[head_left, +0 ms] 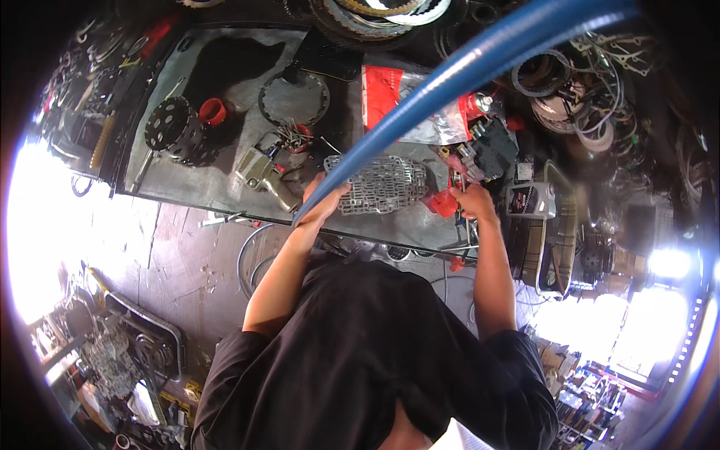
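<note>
A grey metal valve body (384, 184) with maze-like channels lies flat on the metal-topped bench. My left hand (324, 204) is closed at its left edge, partly hidden behind a thick blue hose (420, 105) that crosses close to the camera. At the right, my right hand (476, 202) has its fingers closed beside a red cup-like piece (444, 203) and small tools; what they pinch is too small to tell. A grey cast metal part (261, 174) lies left of my left hand.
Farther left on the bench stand a perforated dark drum (169, 126) and a red ring (213, 112). A toothed ring plate (294, 99) lies behind. A red-and-white bag (382, 97) sits at the back, a grey container (531, 201) at the right.
</note>
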Action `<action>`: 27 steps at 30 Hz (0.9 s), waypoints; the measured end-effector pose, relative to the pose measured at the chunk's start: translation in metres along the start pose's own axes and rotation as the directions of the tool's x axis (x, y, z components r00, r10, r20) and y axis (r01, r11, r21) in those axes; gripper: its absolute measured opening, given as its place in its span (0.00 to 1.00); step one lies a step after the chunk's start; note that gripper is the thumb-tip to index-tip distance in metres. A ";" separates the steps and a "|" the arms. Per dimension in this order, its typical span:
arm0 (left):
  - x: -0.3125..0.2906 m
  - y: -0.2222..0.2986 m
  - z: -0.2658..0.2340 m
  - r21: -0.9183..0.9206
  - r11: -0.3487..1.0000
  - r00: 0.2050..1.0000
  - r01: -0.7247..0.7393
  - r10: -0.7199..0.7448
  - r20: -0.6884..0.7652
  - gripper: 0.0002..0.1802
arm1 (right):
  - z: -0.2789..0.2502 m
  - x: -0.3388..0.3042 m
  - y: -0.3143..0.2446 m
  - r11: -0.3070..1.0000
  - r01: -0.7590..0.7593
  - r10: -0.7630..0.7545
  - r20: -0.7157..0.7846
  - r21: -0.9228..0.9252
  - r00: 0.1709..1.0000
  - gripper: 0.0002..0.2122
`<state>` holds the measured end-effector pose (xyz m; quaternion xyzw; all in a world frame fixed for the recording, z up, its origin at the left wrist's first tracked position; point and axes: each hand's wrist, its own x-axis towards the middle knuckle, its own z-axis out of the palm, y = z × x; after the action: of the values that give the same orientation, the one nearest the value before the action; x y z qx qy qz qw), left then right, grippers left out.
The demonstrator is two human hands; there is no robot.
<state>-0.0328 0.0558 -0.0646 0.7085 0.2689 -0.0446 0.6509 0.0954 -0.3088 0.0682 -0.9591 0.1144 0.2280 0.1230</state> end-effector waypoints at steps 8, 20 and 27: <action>-0.012 0.015 -0.003 0.072 0.997 0.999 -0.018 0.020 -0.028 0.24 | 0.024 -0.003 0.010 0.910 -0.053 0.011 0.103 0.412 0.995 0.21; -0.001 0.010 -0.005 -0.079 0.996 0.999 0.038 -0.035 0.040 0.20 | -0.047 -0.075 0.054 0.054 0.092 -0.363 -0.066 0.994 0.929 0.19; -0.012 0.010 0.000 -0.335 0.941 0.999 0.046 -0.043 0.016 0.15 | -0.067 -0.080 0.093 -0.119 0.089 -0.424 -0.132 0.989 0.896 0.19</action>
<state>-0.0384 0.0514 -0.0503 0.5810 0.2857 -0.0159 0.7619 0.0274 -0.4028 0.1459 -0.5340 0.0369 0.1535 0.8306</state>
